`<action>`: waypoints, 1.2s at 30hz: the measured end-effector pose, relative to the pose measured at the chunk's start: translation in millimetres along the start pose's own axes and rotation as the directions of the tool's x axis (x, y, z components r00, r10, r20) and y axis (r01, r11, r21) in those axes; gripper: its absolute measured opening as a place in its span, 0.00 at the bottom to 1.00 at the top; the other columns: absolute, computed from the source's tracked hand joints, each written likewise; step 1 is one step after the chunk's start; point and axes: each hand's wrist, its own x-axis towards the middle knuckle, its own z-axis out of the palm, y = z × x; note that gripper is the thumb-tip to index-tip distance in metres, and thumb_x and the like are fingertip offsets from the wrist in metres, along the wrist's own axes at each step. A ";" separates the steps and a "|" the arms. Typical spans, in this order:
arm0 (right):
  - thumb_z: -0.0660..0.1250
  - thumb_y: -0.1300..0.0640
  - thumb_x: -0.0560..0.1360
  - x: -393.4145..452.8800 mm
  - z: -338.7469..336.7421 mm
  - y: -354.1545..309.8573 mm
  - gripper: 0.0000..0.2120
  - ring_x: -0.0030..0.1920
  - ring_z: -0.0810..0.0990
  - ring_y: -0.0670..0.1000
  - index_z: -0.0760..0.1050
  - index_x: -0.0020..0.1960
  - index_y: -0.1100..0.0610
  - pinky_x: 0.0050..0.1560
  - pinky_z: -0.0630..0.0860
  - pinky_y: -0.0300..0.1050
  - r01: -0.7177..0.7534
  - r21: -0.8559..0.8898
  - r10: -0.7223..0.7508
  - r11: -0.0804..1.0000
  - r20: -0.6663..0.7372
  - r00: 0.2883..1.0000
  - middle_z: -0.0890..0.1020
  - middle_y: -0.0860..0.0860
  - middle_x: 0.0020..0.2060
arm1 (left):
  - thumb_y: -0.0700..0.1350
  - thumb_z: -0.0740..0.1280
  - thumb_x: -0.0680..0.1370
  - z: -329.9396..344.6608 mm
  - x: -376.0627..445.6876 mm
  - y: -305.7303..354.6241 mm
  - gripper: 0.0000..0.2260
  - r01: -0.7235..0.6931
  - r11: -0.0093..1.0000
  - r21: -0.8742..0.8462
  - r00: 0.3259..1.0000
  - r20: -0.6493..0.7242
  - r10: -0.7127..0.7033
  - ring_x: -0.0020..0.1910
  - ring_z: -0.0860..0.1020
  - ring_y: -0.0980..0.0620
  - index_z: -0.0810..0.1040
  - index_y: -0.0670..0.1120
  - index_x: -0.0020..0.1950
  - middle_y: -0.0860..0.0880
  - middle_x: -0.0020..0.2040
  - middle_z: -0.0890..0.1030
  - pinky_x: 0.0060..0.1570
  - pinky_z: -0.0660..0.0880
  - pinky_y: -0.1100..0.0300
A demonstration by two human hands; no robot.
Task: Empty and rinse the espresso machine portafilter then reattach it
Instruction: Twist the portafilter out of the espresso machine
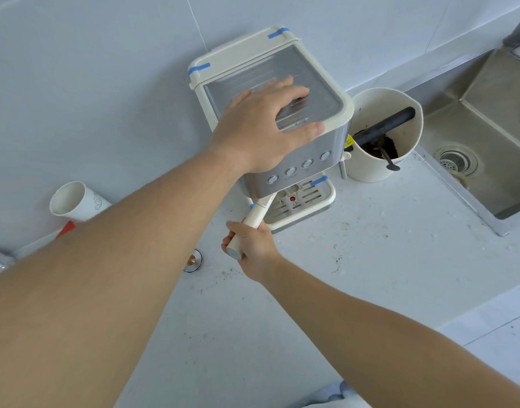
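A cream and steel espresso machine [308, 160] stands on the white counter against the wall. My left hand [264, 128] lies flat on its metal top, fingers spread and curled over the front edge. The portafilter's cream handle [254, 217] sticks out from under the machine toward me, slanting to the left. My right hand [251, 248] is closed around the end of that handle. The portafilter's basket end is hidden under the machine, above the drip tray [323, 201].
A white knock box [382, 166] with a black bar and coffee grounds stands right of the machine. A steel sink [488, 160] with a drain lies at far right. A paper cup [76, 201] lies at left. Coffee specks dot the counter [355, 275].
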 end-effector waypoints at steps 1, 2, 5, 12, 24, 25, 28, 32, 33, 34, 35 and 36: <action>0.68 0.71 0.73 -1.9 -4.0 0.1 0.12 0.29 0.72 0.53 0.66 0.45 0.59 0.33 0.78 0.46 -0.008 -0.008 0.008 1.000 -0.013 1.000 0.72 0.56 0.33 | 0.67 0.63 0.72 0.1 0.2 -0.5 0.28 -0.001 1.000 -0.001 1.000 -0.002 0.001 0.75 0.60 0.59 0.70 0.59 0.70 0.53 0.77 0.64 0.75 0.52 0.52; 0.67 0.71 0.73 -4.3 -9.3 -0.1 0.12 0.29 0.72 0.53 0.66 0.45 0.59 0.33 0.78 0.46 -0.014 -0.019 0.014 1.000 -0.026 1.000 0.72 0.56 0.33 | 0.67 0.63 0.72 0.4 0.1 -0.1 0.28 -0.004 1.000 -0.003 1.000 -0.005 0.004 0.75 0.60 0.60 0.70 0.59 0.70 0.53 0.77 0.64 0.75 0.52 0.52; 0.67 0.72 0.73 -13.4 -27.7 -0.5 0.12 0.28 0.73 0.53 0.66 0.46 0.59 0.32 0.78 0.45 -0.049 -0.078 0.045 0.996 -0.048 0.998 0.72 0.56 0.33 | 0.67 0.63 0.72 0.5 0.3 -0.3 0.28 -0.010 1.000 -0.007 1.000 -0.008 0.010 0.75 0.60 0.60 0.71 0.59 0.70 0.53 0.77 0.64 0.75 0.52 0.53; 0.68 0.71 0.71 -43.6 -74.8 -1.2 0.13 0.26 0.72 0.53 0.65 0.43 0.58 0.28 0.74 0.43 -0.128 -0.252 0.123 0.959 -0.036 0.992 0.73 0.55 0.31 | 0.67 0.63 0.73 -0.4 -1.3 -0.3 0.28 -0.001 1.000 -0.002 1.000 0.003 0.001 0.76 0.59 0.60 0.70 0.59 0.70 0.54 0.77 0.63 0.75 0.53 0.51; 0.64 0.71 0.70 -96.5 -135.3 -44.9 0.12 0.26 0.68 0.53 0.65 0.36 0.57 0.25 0.66 0.41 -0.153 -0.369 0.142 0.917 -0.056 0.988 0.70 0.54 0.29 | 0.65 0.64 0.74 0.0 -3.5 3.1 0.27 0.011 1.000 -0.003 1.000 0.004 -0.011 0.75 0.61 0.57 0.69 0.59 0.71 0.55 0.77 0.63 0.74 0.56 0.53; 0.63 0.71 0.70 -101.4 -139.7 -50.4 0.12 0.25 0.68 0.53 0.65 0.37 0.57 0.25 0.66 0.41 -0.151 -0.380 0.141 0.913 -0.056 0.988 0.70 0.54 0.28 | 0.65 0.64 0.74 0.0 -3.2 3.9 0.27 0.016 1.000 0.004 1.000 0.006 -0.016 0.75 0.61 0.56 0.69 0.59 0.71 0.56 0.77 0.63 0.74 0.55 0.54; 0.64 0.70 0.69 -116.1 -152.1 -66.4 0.11 0.25 0.68 0.53 0.65 0.37 0.57 0.27 0.66 0.42 -0.141 -0.420 0.139 0.897 -0.036 0.990 0.70 0.54 0.28 | 0.66 0.63 0.73 0.3 -3.3 3.5 0.27 0.046 0.999 0.016 0.999 0.009 -0.046 0.75 0.61 0.55 0.68 0.61 0.71 0.58 0.77 0.62 0.73 0.56 0.53; 0.64 0.68 0.67 -135.5 -164.3 -92.1 0.10 0.25 0.67 0.53 0.66 0.39 0.57 0.27 0.65 0.42 -0.133 -0.445 0.150 0.886 0.002 0.989 0.70 0.54 0.28 | 0.69 0.62 0.71 1.1 -2.7 2.5 0.30 0.062 0.998 0.034 0.998 0.012 -0.062 0.75 0.61 0.55 0.67 0.62 0.71 0.59 0.77 0.63 0.73 0.56 0.53; 0.65 0.68 0.66 -139.1 -166.8 -99.5 0.10 0.25 0.67 0.53 0.66 0.39 0.57 0.27 0.65 0.42 -0.125 -0.447 0.148 0.886 0.016 0.989 0.70 0.54 0.28 | 0.69 0.62 0.71 0.9 -2.5 2.8 0.30 0.066 0.997 0.034 0.998 0.017 -0.067 0.75 0.61 0.55 0.67 0.61 0.72 0.59 0.77 0.63 0.73 0.56 0.53; 0.65 0.67 0.66 -142.8 -168.9 -106.9 0.09 0.25 0.67 0.53 0.66 0.39 0.57 0.27 0.65 0.42 -0.115 -0.453 0.144 0.884 0.030 0.989 0.70 0.53 0.28 | 0.69 0.62 0.71 0.7 -2.5 3.3 0.31 0.069 0.997 0.035 0.997 0.027 -0.070 0.75 0.61 0.56 0.67 0.61 0.72 0.59 0.77 0.62 0.74 0.55 0.53; 0.65 0.67 0.66 -146.5 -171.2 -115.0 0.09 0.25 0.67 0.53 0.66 0.39 0.57 0.27 0.65 0.42 -0.103 -0.462 0.141 0.881 0.049 0.989 0.69 0.53 0.28 | 0.70 0.61 0.70 1.2 -2.4 3.6 0.32 0.073 0.997 0.036 0.997 0.034 -0.074 0.76 0.60 0.56 0.67 0.61 0.72 0.59 0.77 0.62 0.74 0.55 0.53; 0.65 0.67 0.66 -149.7 -173.5 -124.7 0.09 0.25 0.67 0.53 0.67 0.38 0.57 0.27 0.65 0.43 -0.088 -0.470 0.137 0.878 0.072 0.988 0.70 0.53 0.28 | 0.70 0.60 0.69 0.9 -1.4 4.7 0.33 0.081 0.996 0.031 0.996 0.038 -0.082 0.76 0.60 0.56 0.67 0.61 0.72 0.60 0.77 0.62 0.74 0.55 0.53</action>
